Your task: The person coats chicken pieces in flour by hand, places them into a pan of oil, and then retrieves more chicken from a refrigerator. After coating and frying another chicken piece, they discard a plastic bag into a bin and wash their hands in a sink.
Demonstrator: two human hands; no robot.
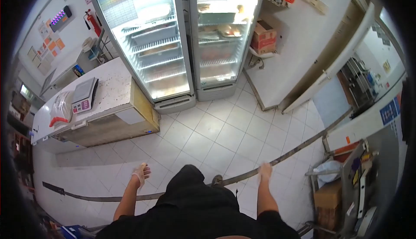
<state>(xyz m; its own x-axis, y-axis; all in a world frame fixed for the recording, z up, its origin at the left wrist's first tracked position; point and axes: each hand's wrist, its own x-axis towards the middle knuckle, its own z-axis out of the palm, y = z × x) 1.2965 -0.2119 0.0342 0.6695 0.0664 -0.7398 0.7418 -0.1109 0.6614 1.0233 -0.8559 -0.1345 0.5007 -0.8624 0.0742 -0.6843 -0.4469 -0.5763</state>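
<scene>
"Grip first: how does it look on each side?"

"The left hand (141, 172) is loosely spread, apparently in a clear glove, with nothing visible in it. The right hand (264, 169) is blurred; I can't tell how far it closes, and I see nothing in it."

"What's near them?"

"The chest freezer (108, 130) stands ahead of the left, apart from it; the right hangs above a dark floor strip (242, 176)."

"Why keep the digital scale (85, 91) up there?"

"Probably because the flat lid doubles as a counter. Beside it lies a plastic bag (62, 106), red at one end, contents unclear."

"And the upright glass-door fridges?"

"The left fridge (175, 104) holds grey tubs (161, 60) on wire shelves, presumably so cold air circulates. The right fridge (216, 92) holds tubs and food I can't identify. The chest freezer's inside is hidden."
</scene>
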